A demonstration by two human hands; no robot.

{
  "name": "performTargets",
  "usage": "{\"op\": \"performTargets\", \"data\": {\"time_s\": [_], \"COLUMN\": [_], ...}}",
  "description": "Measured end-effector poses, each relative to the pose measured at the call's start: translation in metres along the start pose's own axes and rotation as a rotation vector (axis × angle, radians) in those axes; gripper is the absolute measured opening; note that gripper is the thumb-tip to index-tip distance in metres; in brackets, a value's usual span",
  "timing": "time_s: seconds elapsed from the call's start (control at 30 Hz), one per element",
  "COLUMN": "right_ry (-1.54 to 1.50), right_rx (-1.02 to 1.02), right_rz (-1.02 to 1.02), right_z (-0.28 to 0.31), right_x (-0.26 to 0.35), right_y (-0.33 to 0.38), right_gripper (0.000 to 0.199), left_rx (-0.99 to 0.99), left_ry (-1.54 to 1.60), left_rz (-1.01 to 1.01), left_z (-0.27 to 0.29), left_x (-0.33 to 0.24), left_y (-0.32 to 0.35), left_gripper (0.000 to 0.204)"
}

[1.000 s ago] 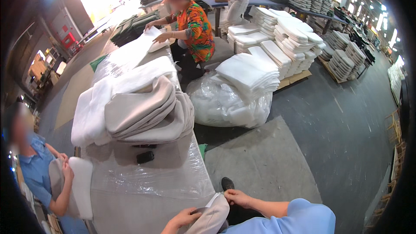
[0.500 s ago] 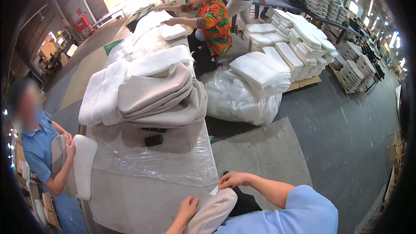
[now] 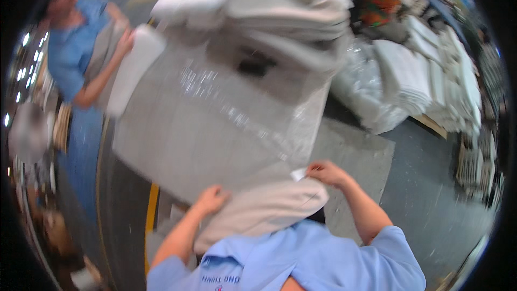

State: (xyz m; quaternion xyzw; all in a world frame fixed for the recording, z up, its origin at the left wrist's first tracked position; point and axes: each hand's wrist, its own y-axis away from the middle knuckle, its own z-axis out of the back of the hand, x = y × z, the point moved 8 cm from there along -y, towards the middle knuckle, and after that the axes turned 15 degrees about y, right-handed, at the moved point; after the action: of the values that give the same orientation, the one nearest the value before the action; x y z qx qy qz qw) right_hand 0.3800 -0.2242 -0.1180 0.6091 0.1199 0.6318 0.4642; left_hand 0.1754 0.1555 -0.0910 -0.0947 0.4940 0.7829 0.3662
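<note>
- Currently the cushion (image 3: 264, 207), beige and plump, lies at the near end of the table (image 3: 177, 145), close against the wearer's blue shirt (image 3: 258, 258).
- At its far right edge, the right hand (image 3: 326, 173) pinches a small white tab (image 3: 297, 174) between its fingertips.
- The left hand (image 3: 214, 199) rests at the cushion's left upper edge, fingers curled; blur hides whether it grips the fabric or merely touches it.
- Clear film (image 3: 237, 110) crosses the table beyond the cushion, catching glints.
- Farther up sit a pile (image 3: 291, 8) of pale pieces and, just on its near side, a black object (image 3: 257, 64).
- On the left, a co-worker (image 3: 75, 48) in blue holds a white pad (image 3: 137, 64).
- To the right of the table, a clear bag (image 3: 361, 97) stands beside a white stack (image 3: 401, 75).
</note>
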Motion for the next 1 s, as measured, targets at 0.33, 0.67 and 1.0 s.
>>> {"op": "performTargets", "data": {"time_s": [0.33,0.67,1.0], "right_ry": [0.668,1.160,1.270], "right_rx": [0.063,0.375,-0.037], "right_rz": [0.263,0.831,0.803], "right_z": [-0.009,-0.125,-0.117], "right_x": [0.136,0.251,0.258], "right_y": [-0.014,0.120,0.135], "right_gripper": [0.042,0.093,0.101], "left_rx": [-0.478,-0.079,0.076], "left_ry": [0.368,1.532,1.823], "left_rz": [-0.012,0.275,-0.391], "left_z": [0.039,-0.137,-0.153], "left_x": [0.063,0.171,0.036], "left_y": [0.051,0.172,0.088], "left_gripper": [0.038,0.073,0.060]}}
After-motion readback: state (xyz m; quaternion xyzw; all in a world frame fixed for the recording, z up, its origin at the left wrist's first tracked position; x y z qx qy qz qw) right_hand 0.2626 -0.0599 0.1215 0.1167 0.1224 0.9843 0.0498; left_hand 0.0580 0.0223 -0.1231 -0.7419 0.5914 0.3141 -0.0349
